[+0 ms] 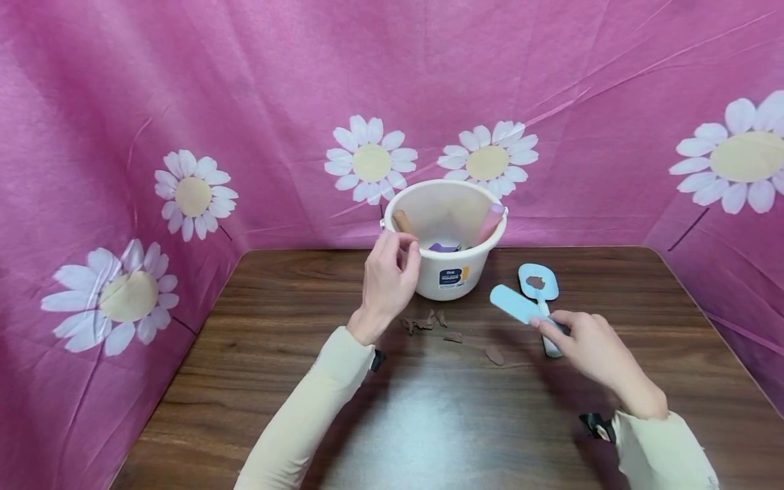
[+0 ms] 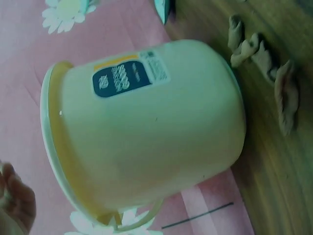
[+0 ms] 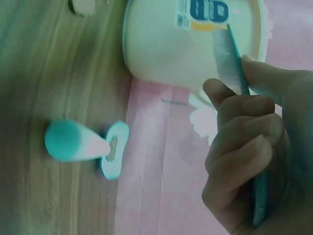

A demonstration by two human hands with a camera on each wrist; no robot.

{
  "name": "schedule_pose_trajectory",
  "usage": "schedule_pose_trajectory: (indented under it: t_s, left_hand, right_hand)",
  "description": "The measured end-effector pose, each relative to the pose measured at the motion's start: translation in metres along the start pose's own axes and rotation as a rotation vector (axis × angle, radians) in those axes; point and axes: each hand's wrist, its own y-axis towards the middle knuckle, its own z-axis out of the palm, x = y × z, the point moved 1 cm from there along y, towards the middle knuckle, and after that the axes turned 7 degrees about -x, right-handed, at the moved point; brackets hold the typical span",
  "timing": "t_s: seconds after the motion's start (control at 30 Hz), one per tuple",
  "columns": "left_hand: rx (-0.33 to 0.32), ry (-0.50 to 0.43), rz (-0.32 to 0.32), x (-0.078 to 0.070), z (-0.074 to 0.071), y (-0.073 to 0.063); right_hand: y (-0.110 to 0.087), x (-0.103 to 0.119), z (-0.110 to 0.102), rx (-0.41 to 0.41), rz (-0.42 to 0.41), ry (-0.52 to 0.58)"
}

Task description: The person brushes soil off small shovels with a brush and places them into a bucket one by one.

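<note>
A white bucket (image 1: 450, 272) stands at the back of the table. My left hand (image 1: 392, 269) is raised by its front left rim, fingers loosely bent with nothing visible between them; in the left wrist view the hand (image 2: 17, 200) appears beyond the rim. My right hand (image 1: 597, 347) grips a light blue brush (image 1: 514, 304) by its handle; the right wrist view shows its pale bristles (image 3: 225, 58). Beneath the brush, a small blue dustpan (image 1: 549, 275) lies on the table with a brown piece (image 1: 535, 282) on its pan.
Several brown clay-like scraps (image 1: 453, 337) lie before the bucket. Inside the bucket are a tan rod (image 1: 402, 221), a pink cylinder (image 1: 490, 224) and a purple item (image 1: 442, 248). A pink flowered cloth (image 1: 282, 170) hangs behind the wooden table (image 1: 245, 381).
</note>
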Motion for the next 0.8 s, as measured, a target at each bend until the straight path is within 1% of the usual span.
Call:
schedule_pose_trajectory:
  t_s: [0.07,0.1,0.2,0.27,0.33,0.4,0.43,0.53,0.6,0.7,0.8]
  left_hand:
    - [0.038,-0.017,0.047,-0.003,0.004,-0.005]
    - [0.070,-0.018,0.068,-0.005,0.007,-0.009]
    - [0.190,0.001,0.104,-0.013,0.018,-0.020]
    - [0.280,0.049,0.098,-0.018,0.027,-0.029]
    - [0.367,0.097,0.061,-0.024,0.038,-0.038]
    - [0.450,0.146,0.000,-0.029,0.051,-0.047]
    - [0.490,0.158,-0.040,-0.031,0.057,-0.051]
    - [0.592,0.164,-0.161,-0.038,0.075,-0.064]
    - [0.650,0.149,-0.227,-0.043,0.085,-0.074]
    - [0.730,0.134,-0.273,-0.049,0.101,-0.089]
    - [0.789,0.136,-0.307,-0.055,0.115,-0.102]
  right_hand:
    - [0.001,-0.005,-0.006,-0.032,0.026,0.013]
    - [0.001,-0.008,-0.009,-0.052,0.039,0.014]
    - [0.000,-0.016,-0.016,-0.118,0.076,0.014]
    - [-0.001,-0.020,-0.020,-0.159,0.098,0.014]
    - [-0.002,-0.023,-0.022,-0.190,0.117,0.013]
    - [-0.004,-0.026,-0.024,-0.209,0.137,0.013]
    - [-0.005,-0.027,-0.025,-0.220,0.149,0.015]
    - [-0.007,-0.032,-0.028,-0.257,0.209,0.028]
    - [-0.008,-0.035,-0.030,-0.289,0.266,0.043]
    - [-0.010,-0.039,-0.032,-0.330,0.338,0.054]
    - [-0.013,-0.042,-0.033,-0.329,0.366,0.052]
